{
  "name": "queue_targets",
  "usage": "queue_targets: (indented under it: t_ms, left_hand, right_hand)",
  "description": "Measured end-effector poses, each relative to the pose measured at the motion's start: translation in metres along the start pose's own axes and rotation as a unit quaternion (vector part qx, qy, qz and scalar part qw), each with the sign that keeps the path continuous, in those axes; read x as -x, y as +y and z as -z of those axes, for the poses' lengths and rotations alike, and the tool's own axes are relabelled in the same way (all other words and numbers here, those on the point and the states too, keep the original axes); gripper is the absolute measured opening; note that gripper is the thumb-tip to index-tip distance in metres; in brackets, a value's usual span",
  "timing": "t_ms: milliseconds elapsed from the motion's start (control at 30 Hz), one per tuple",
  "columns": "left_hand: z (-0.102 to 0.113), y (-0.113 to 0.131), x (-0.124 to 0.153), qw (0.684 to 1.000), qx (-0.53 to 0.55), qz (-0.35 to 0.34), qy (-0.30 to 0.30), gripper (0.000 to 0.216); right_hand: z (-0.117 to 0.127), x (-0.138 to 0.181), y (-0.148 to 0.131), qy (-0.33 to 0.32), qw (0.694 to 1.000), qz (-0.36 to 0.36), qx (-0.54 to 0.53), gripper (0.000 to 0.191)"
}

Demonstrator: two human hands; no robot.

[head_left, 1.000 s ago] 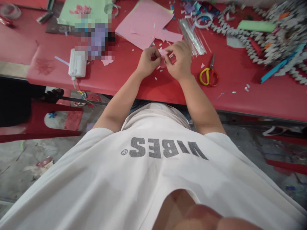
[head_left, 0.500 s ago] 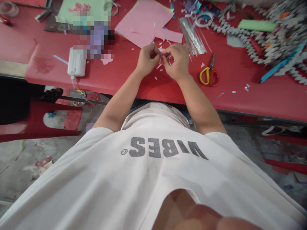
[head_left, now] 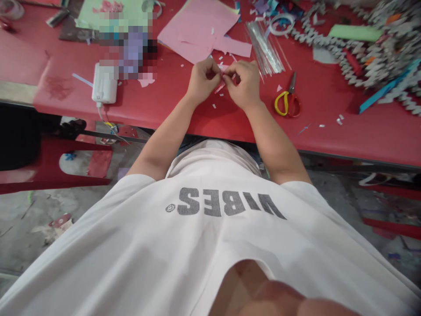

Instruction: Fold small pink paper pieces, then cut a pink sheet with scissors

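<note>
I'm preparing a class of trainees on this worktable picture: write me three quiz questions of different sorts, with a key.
1. True or false: the scissors lie on the red table, apart from both the left hand and the right hand.

2. Choose one. The scissors' handles are:
A. blue and green
B. yellow and red
C. both black

3. In a few words: what shows at the fingertips where the hands meet?

Key
1. True.
2. B.
3. A small pink piece, partly hidden by the fingers.

The light is soft and rather dim, and left of the fingers (head_left: 238, 66) pixelated squares (head_left: 128, 46) hide part of the slightly blurred desk (head_left: 154, 98).
</note>
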State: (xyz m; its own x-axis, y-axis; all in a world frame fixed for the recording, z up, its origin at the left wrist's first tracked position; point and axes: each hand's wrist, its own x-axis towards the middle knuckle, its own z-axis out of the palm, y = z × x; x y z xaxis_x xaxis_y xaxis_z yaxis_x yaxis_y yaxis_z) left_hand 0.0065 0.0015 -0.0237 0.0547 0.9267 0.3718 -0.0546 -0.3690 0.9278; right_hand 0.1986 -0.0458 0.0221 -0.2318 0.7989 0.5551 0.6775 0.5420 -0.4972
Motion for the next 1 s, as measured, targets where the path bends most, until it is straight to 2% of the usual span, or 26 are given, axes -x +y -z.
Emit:
queue_targets:
  t_ms: [167,500,667,833,900,1000]
  left_hand:
    - [-0.001,-0.003,0.0,0.999,-0.026,-0.032,0.003,0.011]
    - [0.001,0.003,0.0,0.998,-0.052,-0.034,-0.004,0.011]
    - [0.001,0.018,0.001,0.994,-0.105,-0.004,0.0,0.013]
    - [-0.001,0.038,0.007,0.994,-0.104,0.012,-0.012,0.017]
    - [-0.002,0.037,0.006,0.995,-0.098,0.013,-0.02,0.02]
    - [-0.002,0.023,0.001,0.998,-0.065,0.002,-0.006,0.022]
  right_hand:
    - [0.001,0.0,-0.001,-0.008,1.0,-0.005,0.01,0.019]
    - [0.0,-0.001,0.002,-0.009,1.0,-0.005,-0.01,0.015]
    - [0.001,-0.001,0.002,-0.019,0.999,-0.004,-0.04,0.013]
    - [0.002,-0.001,0.001,-0.036,0.999,0.002,-0.032,0.017]
    - [0.004,-0.001,-0.001,-0.046,0.998,0.001,-0.033,0.019]
    - [0.007,-0.001,-0.004,-0.045,0.998,0.015,-0.028,0.02]
